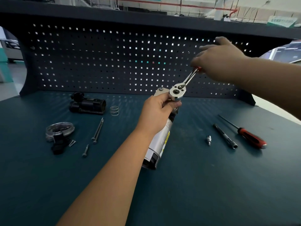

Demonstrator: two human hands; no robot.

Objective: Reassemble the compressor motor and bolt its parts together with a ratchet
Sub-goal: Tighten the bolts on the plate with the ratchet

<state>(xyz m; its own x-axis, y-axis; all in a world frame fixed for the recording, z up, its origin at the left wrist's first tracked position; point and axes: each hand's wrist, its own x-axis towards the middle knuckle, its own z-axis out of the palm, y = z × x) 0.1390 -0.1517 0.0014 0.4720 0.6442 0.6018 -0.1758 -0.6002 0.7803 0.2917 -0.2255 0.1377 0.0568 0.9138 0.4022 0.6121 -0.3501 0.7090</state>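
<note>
The silver compressor motor (160, 141) stands tilted on the bench, its lower end resting on the mat. My left hand (156, 110) grips its upper end. A chrome ratchet (180, 88) sits with its head on top of the motor. Its red-ended handle runs up to the right into my right hand (218, 60), which is closed around it. Two long bolts (98, 130) and a shorter bolt (85, 150) lie loose on the mat at the left.
At the left lie a black housing (87, 103), a wire spring (114, 110), a clear round cover (59, 130) and small screws (72, 143). At the right lie a small fitting (208, 139), an extension bar (225, 136) and a red-handled screwdriver (250, 137). A pegboard (114, 62) backs the bench.
</note>
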